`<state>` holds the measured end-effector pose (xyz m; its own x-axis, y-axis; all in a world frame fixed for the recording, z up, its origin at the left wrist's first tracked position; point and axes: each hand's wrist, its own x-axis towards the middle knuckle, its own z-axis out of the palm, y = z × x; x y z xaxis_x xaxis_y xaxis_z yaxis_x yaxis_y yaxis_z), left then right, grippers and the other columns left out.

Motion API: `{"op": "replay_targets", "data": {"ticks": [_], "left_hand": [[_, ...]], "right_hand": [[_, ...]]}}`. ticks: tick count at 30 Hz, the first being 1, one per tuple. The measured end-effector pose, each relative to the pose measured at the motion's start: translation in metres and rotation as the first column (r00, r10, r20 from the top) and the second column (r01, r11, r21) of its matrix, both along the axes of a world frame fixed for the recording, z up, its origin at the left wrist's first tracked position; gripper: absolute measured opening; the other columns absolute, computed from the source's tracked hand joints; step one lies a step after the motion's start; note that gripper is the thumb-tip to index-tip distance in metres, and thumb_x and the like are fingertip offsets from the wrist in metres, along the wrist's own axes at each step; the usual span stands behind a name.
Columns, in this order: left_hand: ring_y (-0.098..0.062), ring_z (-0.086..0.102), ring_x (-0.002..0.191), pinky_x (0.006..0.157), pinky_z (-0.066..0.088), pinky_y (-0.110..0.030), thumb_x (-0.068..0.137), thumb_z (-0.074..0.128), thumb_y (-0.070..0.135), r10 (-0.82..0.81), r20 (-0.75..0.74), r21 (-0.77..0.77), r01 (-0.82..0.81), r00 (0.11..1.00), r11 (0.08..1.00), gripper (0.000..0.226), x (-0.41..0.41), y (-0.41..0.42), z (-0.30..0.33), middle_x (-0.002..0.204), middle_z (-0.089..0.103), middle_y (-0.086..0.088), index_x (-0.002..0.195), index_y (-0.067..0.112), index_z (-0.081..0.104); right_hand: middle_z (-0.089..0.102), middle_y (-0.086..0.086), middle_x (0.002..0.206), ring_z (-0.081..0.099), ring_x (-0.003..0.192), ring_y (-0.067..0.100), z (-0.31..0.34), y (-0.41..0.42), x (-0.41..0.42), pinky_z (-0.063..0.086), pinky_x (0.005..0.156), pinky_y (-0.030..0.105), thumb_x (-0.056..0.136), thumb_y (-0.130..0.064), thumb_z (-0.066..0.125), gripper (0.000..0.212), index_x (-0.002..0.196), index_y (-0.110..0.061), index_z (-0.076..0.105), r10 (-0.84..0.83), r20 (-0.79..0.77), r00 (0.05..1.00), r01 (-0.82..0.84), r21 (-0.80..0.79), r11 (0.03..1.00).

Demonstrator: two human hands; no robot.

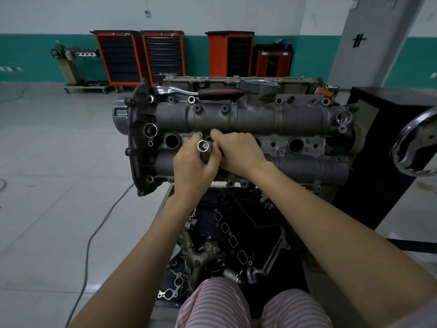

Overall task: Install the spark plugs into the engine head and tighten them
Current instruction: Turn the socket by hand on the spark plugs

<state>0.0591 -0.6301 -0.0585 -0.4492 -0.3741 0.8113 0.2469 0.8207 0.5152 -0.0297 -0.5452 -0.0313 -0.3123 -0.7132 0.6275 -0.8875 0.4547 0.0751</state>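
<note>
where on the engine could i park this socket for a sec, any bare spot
The rounded cover behind the plug wells is bare between the ratchet and both hands. The head's middle is crowded: the left hand grips the socket and the right hand reaches in beside it. The tray below is cluttered with parts.

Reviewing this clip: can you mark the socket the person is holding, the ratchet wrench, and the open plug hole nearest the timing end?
socket (pixel 203 146): head view, on its open chrome mouth.
ratchet wrench (pixel 221 92): head view, on its dark handle grip.
plug hole (pixel 172 141): head view, on the hole's dark bore.
</note>
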Motion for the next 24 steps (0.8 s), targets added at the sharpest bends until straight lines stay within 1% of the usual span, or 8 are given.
{"op": "replay_targets", "data": {"ticks": [3,7,10,12,14,18,21,24], "left_hand": [[-0.013,0.039,0.049,0.051,0.026,-0.024,0.088,0.049,0.039,0.033,0.009,0.005,-0.034,0.999,0.999,0.045,-0.0017,0.0003,0.0011,0.050,0.042,0.002,0.059,0.004,0.047],[-0.019,0.040,0.046,0.049,0.025,-0.023,0.089,0.055,0.028,0.060,0.026,-0.002,-0.060,0.998,0.998,0.047,-0.0040,-0.0010,0.0020,0.046,0.043,-0.007,0.052,0.001,0.048],[-0.023,0.043,0.050,0.050,0.028,-0.028,0.087,0.050,0.028,0.059,0.021,-0.002,-0.059,0.998,0.998,0.041,-0.0026,0.0001,0.0010,0.051,0.047,-0.008,0.059,0.000,0.048],[-0.023,0.045,0.053,0.051,0.030,-0.028,0.085,0.052,0.024,0.037,0.002,0.033,-0.037,0.999,0.999,0.030,-0.0011,0.0019,0.0006,0.056,0.047,-0.007,0.065,0.003,0.046],[-0.023,0.045,0.054,0.052,0.031,-0.027,0.084,0.052,0.023,0.026,0.000,0.049,-0.026,1.000,0.998,0.024,-0.0001,0.0027,0.0002,0.059,0.047,-0.005,0.068,0.007,0.043],[-0.019,0.042,0.050,0.050,0.031,-0.025,0.086,0.055,0.030,0.028,-0.001,0.067,-0.028,1.000,0.997,0.038,-0.0024,0.0018,0.0016,0.053,0.045,-0.005,0.061,0.003,0.045],[-0.011,0.029,0.044,0.047,0.023,-0.022,0.088,0.061,0.028,0.028,-0.003,0.070,-0.028,1.000,0.997,0.050,-0.0039,0.0014,0.0033,0.043,0.037,-0.007,0.049,0.002,0.041],[-0.016,0.035,0.046,0.049,0.025,-0.025,0.087,0.054,0.029,0.037,0.004,0.062,-0.037,0.999,0.997,0.046,-0.0029,0.0023,0.0026,0.046,0.041,-0.007,0.052,0.001,0.045]], "right_hand": [[0.063,0.014,0.061,0.057,0.056,0.039,0.0013,0.0017,0.0016,0.024,0.050,0.029,0.080,-0.020,0.055,0.012,0.079,-0.008,0.058,0.014,0.008,1.000,-0.013,-0.050,0.999],[0.060,0.018,0.052,0.057,0.046,0.039,0.0018,0.0039,0.0054,0.028,0.049,0.027,0.073,-0.016,0.064,0.009,0.074,-0.008,0.066,0.030,-0.003,1.000,-0.030,-0.147,0.989],[0.060,0.009,0.053,0.057,0.047,0.035,0.0023,0.0036,0.0054,0.025,0.048,0.023,0.074,-0.019,0.066,0.013,0.074,-0.014,0.054,0.027,0.003,1.000,-0.026,-0.130,0.991],[0.056,0.003,0.056,0.056,0.050,0.031,0.0020,0.0022,0.0035,0.016,0.043,0.023,0.080,-0.024,0.059,0.017,0.085,-0.013,0.046,0.001,0.022,1.000,0.000,-0.059,0.998],[0.056,0.003,0.059,0.055,0.051,0.031,0.0004,0.0011,0.0012,0.012,0.043,0.024,0.083,-0.024,0.053,0.018,0.092,-0.009,0.047,0.005,0.001,1.000,-0.005,-0.029,1.000],[0.062,0.011,0.058,0.057,0.052,0.037,0.0013,0.0012,0.0015,0.021,0.049,0.027,0.080,-0.021,0.054,0.013,0.082,-0.008,0.056,0.024,-0.024,0.999,-0.026,-0.055,0.998],[0.056,0.015,0.045,0.053,0.038,0.036,0.0014,0.0027,0.0029,0.025,0.047,0.024,0.071,-0.017,0.057,0.014,0.067,-0.004,0.062,0.025,-0.048,0.999,-0.032,-0.152,0.988],[0.058,0.012,0.048,0.055,0.041,0.035,0.0005,0.0030,0.0037,0.025,0.048,0.023,0.072,-0.015,0.066,0.007,0.073,-0.010,0.062,0.034,-0.044,0.998,-0.041,-0.160,0.986]]}}
